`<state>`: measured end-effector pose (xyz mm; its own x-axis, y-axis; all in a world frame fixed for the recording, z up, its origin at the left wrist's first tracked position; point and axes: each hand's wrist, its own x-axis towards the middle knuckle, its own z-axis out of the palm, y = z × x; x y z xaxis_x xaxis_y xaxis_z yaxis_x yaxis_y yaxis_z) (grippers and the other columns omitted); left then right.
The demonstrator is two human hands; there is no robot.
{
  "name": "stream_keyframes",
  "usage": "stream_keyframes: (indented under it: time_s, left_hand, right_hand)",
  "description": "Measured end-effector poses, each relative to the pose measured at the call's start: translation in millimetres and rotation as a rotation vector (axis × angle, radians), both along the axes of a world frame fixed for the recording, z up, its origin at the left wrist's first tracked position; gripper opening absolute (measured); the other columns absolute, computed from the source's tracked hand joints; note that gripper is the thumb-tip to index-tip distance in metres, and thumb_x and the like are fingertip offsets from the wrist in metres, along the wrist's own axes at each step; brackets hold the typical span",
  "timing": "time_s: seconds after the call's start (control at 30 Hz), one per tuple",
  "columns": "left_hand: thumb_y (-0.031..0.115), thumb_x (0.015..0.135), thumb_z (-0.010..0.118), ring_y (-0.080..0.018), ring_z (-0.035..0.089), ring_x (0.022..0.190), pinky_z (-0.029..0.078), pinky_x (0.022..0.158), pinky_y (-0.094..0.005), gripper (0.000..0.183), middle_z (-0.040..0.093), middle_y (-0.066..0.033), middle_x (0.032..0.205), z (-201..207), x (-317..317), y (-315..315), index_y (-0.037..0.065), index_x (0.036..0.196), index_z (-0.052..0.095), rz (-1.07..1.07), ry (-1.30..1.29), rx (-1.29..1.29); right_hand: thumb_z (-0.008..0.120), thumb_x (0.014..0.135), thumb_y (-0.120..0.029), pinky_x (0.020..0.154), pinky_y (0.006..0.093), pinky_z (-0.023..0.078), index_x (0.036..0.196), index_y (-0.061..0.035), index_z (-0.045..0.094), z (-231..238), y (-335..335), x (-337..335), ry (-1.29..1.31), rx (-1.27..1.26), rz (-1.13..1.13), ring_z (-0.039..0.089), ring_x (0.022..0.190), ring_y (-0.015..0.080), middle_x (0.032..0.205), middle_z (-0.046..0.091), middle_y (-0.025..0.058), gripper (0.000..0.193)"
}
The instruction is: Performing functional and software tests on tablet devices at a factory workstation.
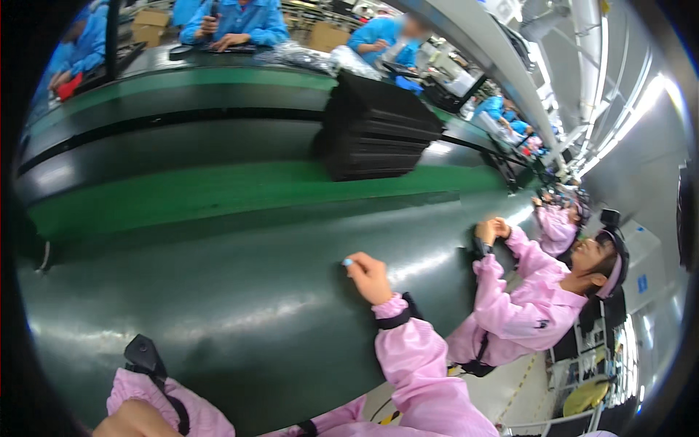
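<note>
My right hand point(370, 278) hovers over or rests on the dark green work surface point(240, 291), near its middle; which of the two I cannot tell. Its fingers are curled together, with a small light-blue spot at one fingertip. Whether anything lies inside them is hidden. At the lower left edge, my left hand point(135, 421) shows only in part, bent back toward me, with its fingers out of sight. Both pink sleeves carry black wrist straps, and a dark block-shaped device point(145, 355) sits on the left one.
A stack of black trays or panels point(378, 131) stands beyond the green strip point(182, 197). To my right, a co-worker in pink point(517, 306) holds both hands together over the surface. People in blue point(244, 25) work across the line, near clear plastic bags point(298, 57).
</note>
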<state>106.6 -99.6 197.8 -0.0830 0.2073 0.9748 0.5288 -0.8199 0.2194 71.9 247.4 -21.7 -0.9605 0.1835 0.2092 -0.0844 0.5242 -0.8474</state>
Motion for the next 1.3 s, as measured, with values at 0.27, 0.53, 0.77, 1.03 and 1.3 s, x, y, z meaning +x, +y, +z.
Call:
stream_keyframes:
  time_s: [0.27,0.53,0.77,1.03,1.3]
  left_hand:
    - [-0.001,0.070,0.049,-0.0240,0.052,0.047,0.042,0.041,-0.0337,0.018,0.049,-0.0124,0.054,-31.2,16.3,-49.4,0.001,0.052,0.049,0.056,-0.011,-0.108]
    - [-0.007,0.065,0.051,-0.0184,0.051,0.046,0.046,0.043,-0.0310,0.012,0.050,-0.0069,0.052,-88.9,72.1,-112.6,0.000,0.056,0.054,0.249,0.298,-0.175]
    - [-0.003,0.066,0.053,-0.0149,0.052,0.044,0.046,0.039,-0.0286,0.011,0.050,-0.0039,0.050,-38.4,65.3,-63.6,0.002,0.055,0.054,0.499,0.043,0.221]
    - [0.001,0.067,0.053,-0.0156,0.052,0.044,0.044,0.037,-0.0296,0.013,0.050,-0.0047,0.051,-32.6,77.4,-67.3,0.003,0.055,0.053,0.617,0.017,0.190]
    - [0.001,0.064,0.056,-0.0194,0.054,0.045,0.045,0.039,-0.0308,0.008,0.054,-0.0103,0.055,-26.7,31.5,-61.3,-0.002,0.057,0.054,0.295,0.059,-0.119]
  right_hand:
    - [0.055,0.084,-0.010,0.052,0.0223,0.039,0.084,-0.0003,0.061,11.1,-3.9,-5.5,-0.035,0.067,-0.047,0.049,0.055,0.0064,0.058,0.055,0.0013,0.011]
    - [0.056,0.084,-0.010,0.053,0.0230,0.040,0.082,-0.0004,0.061,-4.3,0.6,-3.5,0.002,0.082,-0.042,0.050,0.057,0.0065,0.059,0.056,0.0020,0.011]
    - [0.054,0.085,-0.011,0.052,0.0222,0.038,0.082,-0.0001,0.060,-4.3,8.6,-4.7,-0.017,0.077,-0.030,0.049,0.056,0.0061,0.060,0.055,0.0012,0.013]
    - [0.054,0.084,-0.007,0.052,0.0216,0.037,0.082,0.0004,0.060,1.3,16.2,1.2,-0.017,0.116,-0.033,0.047,0.056,0.0059,0.060,0.054,0.0012,0.010]
    - [0.060,0.082,-0.013,0.053,0.0252,0.041,0.084,-0.0018,0.062,4.5,-10.3,-1.0,0.028,0.191,-0.067,0.048,0.056,0.0085,0.061,0.055,0.0052,0.011]
